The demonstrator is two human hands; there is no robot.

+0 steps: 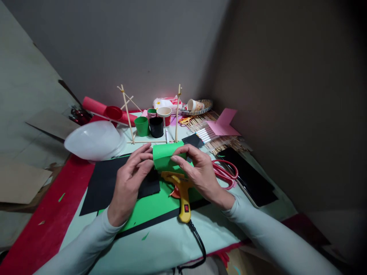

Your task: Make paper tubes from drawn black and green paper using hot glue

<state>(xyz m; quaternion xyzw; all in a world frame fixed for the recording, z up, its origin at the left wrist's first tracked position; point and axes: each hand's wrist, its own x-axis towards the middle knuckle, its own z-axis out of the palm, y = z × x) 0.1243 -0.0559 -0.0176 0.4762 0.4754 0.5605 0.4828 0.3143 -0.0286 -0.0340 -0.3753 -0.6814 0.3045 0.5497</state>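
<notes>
A rolled tube of green paper (164, 156) is held between both hands above the table. My left hand (129, 182) pinches its left end with the fingertips. My right hand (200, 172) curls over the right end, fingers pressed on the top edge. Just below the tube lies a yellow glue gun (183, 193) on a green sheet (151, 206) and black sheets (100, 183). Its black cord (197, 240) runs toward me.
Red-handled scissors (226, 173) lie right of my right hand, beside a black sheet (252, 179). A wooden stick frame (151, 114), green, black and paper cups (155, 124), white markers (205, 134), a white plastic bowl (94, 140), red rolls (106, 109) and pink paper (225, 122) stand behind.
</notes>
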